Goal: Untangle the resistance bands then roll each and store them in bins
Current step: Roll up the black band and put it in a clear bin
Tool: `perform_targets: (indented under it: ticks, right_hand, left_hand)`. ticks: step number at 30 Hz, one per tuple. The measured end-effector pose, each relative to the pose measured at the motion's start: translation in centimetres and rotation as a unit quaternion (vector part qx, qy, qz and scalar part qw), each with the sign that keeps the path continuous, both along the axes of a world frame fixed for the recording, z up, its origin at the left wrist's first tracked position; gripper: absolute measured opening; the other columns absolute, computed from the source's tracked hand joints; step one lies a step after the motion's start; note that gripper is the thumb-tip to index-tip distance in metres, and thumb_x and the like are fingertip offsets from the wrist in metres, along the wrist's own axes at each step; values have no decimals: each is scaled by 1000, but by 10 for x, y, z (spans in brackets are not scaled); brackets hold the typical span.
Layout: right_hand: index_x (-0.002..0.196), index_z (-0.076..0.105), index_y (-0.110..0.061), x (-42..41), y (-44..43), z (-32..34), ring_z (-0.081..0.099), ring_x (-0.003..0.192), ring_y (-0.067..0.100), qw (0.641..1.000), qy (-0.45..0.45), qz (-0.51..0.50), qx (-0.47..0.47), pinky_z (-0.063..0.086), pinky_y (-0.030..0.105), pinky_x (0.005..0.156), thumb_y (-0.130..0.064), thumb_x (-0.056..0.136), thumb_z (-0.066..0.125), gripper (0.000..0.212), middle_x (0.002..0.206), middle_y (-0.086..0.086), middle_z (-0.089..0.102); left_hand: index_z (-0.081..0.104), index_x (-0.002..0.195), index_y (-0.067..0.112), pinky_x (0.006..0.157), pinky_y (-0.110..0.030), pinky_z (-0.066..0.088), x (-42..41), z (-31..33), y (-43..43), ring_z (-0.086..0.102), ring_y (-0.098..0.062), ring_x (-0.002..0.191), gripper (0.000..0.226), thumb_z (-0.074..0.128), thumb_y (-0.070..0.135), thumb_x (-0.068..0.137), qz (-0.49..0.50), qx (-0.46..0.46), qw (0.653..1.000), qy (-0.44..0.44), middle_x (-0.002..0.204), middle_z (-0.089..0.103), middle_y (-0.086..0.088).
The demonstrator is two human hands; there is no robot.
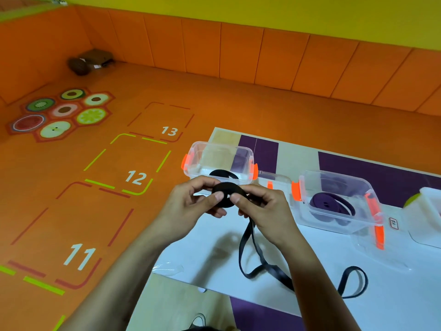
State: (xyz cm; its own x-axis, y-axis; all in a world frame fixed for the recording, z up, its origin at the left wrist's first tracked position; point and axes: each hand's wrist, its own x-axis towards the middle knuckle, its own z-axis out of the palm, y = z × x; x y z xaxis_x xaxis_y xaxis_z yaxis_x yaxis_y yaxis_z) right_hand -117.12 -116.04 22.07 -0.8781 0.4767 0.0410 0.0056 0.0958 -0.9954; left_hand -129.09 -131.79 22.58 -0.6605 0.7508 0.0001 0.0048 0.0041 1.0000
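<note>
While the half-rolled black band (223,194) sits pinched in the fingers of the left hand (188,204) and right hand (267,209) above the table (202,259) near its left edge, its tail (278,274) trails over open table; the left bin (219,161) and right bin (341,201) crowd just behind.

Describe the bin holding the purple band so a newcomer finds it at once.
On the white table, find the clear bin with orange clips beside the right hand. It alone holds a purple band; the similar bin to its left holds a black roll.

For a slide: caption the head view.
Left hand and right hand hold a partly rolled black band before a clear bin.
</note>
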Motion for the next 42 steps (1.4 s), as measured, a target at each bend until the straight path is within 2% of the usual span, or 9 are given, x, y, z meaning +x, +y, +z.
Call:
perform_targets:
  ticks: [8,10,13,17,23,32,35,39,42]
  right_hand:
    - [100,79,-22,0,-1,-5,55,60,10,998,23,-45,-25,46,19,63,-12,95,69,15,69,-7,68]
    - [102,78,-24,2,4,-5,54,62,9,999,0,-29,26,46,20,66,-15,95,70,15,77,-9,70]
    - [102,79,-31,6,10,-4,59,75,10,993,-44,1,110,45,23,70,-24,95,71,12,87,-7,70]
    - [103,80,-34,6,10,4,61,82,11,988,-56,45,134,45,26,71,-28,91,76,13,87,-6,67]
    - [99,81,-37,6,5,2,60,79,9,997,0,31,66,45,21,73,-23,88,79,18,85,-7,66]
    - [106,79,-23,3,2,-3,62,69,13,999,37,-24,-16,51,24,67,-9,91,73,21,89,-5,71]
    - [108,79,-15,2,5,-1,63,65,11,997,38,-38,-49,52,24,66,-7,92,71,19,90,0,76]
    - [96,80,-23,9,12,-1,61,62,11,999,1,-29,-25,50,23,63,-9,90,75,16,75,-3,74]
    - [91,82,-28,12,18,-1,58,57,12,999,-24,-12,19,47,22,60,-12,84,81,17,73,-4,72]
  left_hand:
    - [60,118,-1,79,-34,61,18,-8,16,75,-38,86,23,57,10,99,23,61,977,-205,107,73,-19]
    - [63,116,1,78,-36,62,14,-3,13,76,-39,85,17,56,7,101,16,11,984,-178,110,72,-20]
    - [69,109,15,75,-42,62,5,4,5,75,-29,74,13,69,14,96,11,-97,995,9,99,73,-3]
    - [72,109,26,65,-35,58,-2,18,-2,70,-23,64,19,76,20,91,-23,-110,983,144,97,73,7]
    - [67,108,17,69,-31,57,0,17,-7,75,-24,70,10,66,17,98,-52,-80,984,151,97,72,1]
    - [53,117,3,74,-39,60,13,-4,11,73,-43,77,27,54,19,95,13,87,994,-66,116,65,-28]
    - [52,115,7,79,-39,60,17,-6,15,74,-45,85,23,52,19,95,8,105,988,-109,116,68,-24]
    - [51,115,8,80,-41,61,22,-11,15,74,-44,86,10,47,9,106,0,64,993,-99,122,64,-23]
    - [56,111,16,70,-42,61,13,-8,6,74,-34,76,14,48,6,106,-13,-46,999,12,113,66,-11]
